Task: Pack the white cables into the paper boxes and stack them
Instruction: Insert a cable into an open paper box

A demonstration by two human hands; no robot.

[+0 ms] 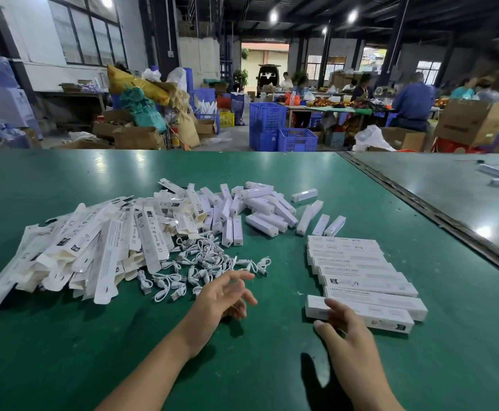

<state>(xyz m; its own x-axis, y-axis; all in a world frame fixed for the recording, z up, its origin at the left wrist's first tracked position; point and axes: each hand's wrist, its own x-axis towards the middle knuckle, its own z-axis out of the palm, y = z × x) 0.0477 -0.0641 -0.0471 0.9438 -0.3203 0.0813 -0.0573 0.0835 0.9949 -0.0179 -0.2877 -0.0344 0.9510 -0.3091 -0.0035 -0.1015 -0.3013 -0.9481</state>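
Lying on the green table (64,351), flat paper boxes (94,247) heap at left and packed boxes (367,280) sit rowed at right, long axes crosswise. Just ahead of the left hand (221,301), loose-fingered and empty, lie the white cables (201,262). The right hand (346,327), fingers straight, touches the nearest packed one.

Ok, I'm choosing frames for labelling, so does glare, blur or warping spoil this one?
Head view: pale glare patches on the green table; left hand, fingers motion-blurred; right hand sharper, a dark shadow beside its wrist; background corners smeared and bowed by the wide lens; white cables clear.
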